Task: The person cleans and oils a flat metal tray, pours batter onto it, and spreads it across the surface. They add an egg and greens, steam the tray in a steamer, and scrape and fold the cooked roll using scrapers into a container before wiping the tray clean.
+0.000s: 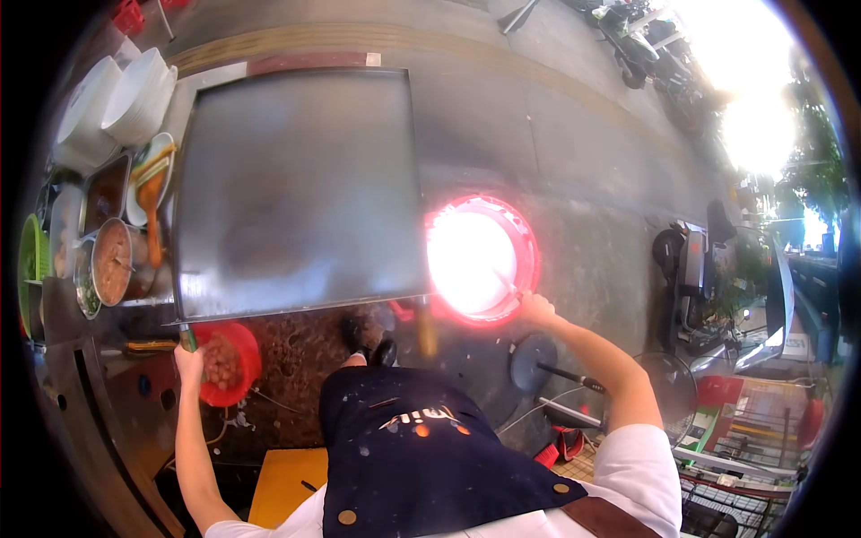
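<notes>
My left hand point(189, 360) is wrapped round the green handle point(187, 337) of a tool at the griddle's near left corner; the tool's working end cannot be made out. The large flat metal griddle point(296, 193) has a raised dark edge. Below my left hand stands a red bowl point(247, 351) with brownish-pink lumps in it. My right hand point(536, 310) is closed at the near right rim of a red bucket point(529, 247). Glare whites out the bucket's inside, and a thin pale shape by my fingers is unclear.
Left of the griddle are a pot of pinkish food point(113, 262), a wooden spatula point(152, 224) and stacked white containers point(139, 94). A dark round pan point(531, 363) is below my right forearm. A yellow board point(285, 484) lies near my body. Scooters point(619, 40) stand far right.
</notes>
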`<control>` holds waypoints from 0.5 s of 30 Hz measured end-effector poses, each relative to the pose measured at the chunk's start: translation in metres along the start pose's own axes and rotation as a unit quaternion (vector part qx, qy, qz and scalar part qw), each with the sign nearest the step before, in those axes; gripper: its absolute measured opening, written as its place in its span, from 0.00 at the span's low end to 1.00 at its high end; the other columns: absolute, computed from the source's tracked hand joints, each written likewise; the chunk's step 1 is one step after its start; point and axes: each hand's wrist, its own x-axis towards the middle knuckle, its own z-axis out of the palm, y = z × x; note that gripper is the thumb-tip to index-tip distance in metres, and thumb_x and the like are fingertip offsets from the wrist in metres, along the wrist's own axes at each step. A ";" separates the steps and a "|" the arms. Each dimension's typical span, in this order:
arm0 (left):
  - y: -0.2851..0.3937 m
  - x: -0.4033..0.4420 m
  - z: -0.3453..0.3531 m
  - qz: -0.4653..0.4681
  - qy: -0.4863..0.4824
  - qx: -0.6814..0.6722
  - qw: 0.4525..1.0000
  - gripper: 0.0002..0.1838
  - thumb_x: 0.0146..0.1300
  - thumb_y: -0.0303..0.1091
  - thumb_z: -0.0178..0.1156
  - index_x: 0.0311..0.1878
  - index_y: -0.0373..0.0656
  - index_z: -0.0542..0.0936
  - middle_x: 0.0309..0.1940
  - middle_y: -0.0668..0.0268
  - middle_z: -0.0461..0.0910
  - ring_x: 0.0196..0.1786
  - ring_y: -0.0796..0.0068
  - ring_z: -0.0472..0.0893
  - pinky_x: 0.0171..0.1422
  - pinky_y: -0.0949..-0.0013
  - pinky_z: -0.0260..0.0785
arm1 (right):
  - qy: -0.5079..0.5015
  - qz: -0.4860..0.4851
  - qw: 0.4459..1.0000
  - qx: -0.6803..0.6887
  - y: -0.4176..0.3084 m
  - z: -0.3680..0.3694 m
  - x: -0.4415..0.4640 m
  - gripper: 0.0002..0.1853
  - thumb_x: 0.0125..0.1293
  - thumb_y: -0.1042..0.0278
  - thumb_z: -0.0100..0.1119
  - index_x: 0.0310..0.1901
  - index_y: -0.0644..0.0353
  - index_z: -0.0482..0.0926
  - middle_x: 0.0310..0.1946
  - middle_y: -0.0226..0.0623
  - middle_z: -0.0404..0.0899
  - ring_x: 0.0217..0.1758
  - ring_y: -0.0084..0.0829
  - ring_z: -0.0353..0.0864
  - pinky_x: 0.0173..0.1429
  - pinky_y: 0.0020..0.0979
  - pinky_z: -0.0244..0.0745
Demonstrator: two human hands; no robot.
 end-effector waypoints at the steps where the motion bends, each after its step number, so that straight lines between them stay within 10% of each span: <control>1: -0.005 0.002 0.000 0.001 0.001 0.005 1.000 0.07 0.53 0.23 0.58 0.36 0.34 0.75 0.19 0.60 0.76 0.12 0.68 0.74 0.15 0.68 0.63 | 0.071 0.023 0.996 -0.053 0.006 0.031 0.009 0.18 0.60 0.71 0.53 0.53 0.65 0.72 0.32 0.49 0.83 0.37 0.47 0.86 0.38 0.40 0.81; 7: 0.021 -0.007 0.002 -0.032 0.004 -0.035 0.999 0.06 0.51 0.22 0.57 0.35 0.34 0.75 0.19 0.59 0.76 0.12 0.67 0.74 0.16 0.68 0.64 | -0.319 0.035 0.934 0.156 -0.071 -0.007 -0.021 0.12 0.59 0.77 0.43 0.43 0.64 0.73 0.19 0.38 0.74 0.15 0.28 0.73 0.17 0.32 0.69; 10: 0.050 -0.020 0.004 -0.054 0.009 -0.041 0.998 0.06 0.50 0.21 0.56 0.33 0.33 0.75 0.19 0.59 0.76 0.12 0.67 0.73 0.16 0.67 0.64 | -0.348 0.064 0.871 0.340 -0.098 -0.008 -0.021 0.04 0.58 0.79 0.46 0.32 0.64 0.72 0.16 0.32 0.67 0.14 0.23 0.65 0.16 0.25 0.59; 13: 0.018 -0.006 0.002 -0.021 0.013 -0.016 1.000 0.06 0.50 0.21 0.55 0.34 0.33 0.75 0.19 0.59 0.76 0.12 0.67 0.73 0.15 0.67 0.64 | -0.350 0.118 0.800 0.472 -0.114 -0.021 -0.012 0.17 0.56 0.77 0.52 0.49 0.62 0.77 0.14 0.27 0.62 0.14 0.19 0.59 0.16 0.25 0.52; 15: -0.010 0.003 0.001 -0.013 0.013 0.002 1.000 0.07 0.50 0.21 0.55 0.34 0.33 0.75 0.19 0.59 0.76 0.12 0.67 0.73 0.15 0.67 0.63 | -0.295 0.084 0.828 0.469 -0.105 -0.035 -0.007 0.02 0.58 0.77 0.53 0.31 0.61 0.70 0.13 0.27 0.61 0.13 0.20 0.59 0.15 0.25 0.51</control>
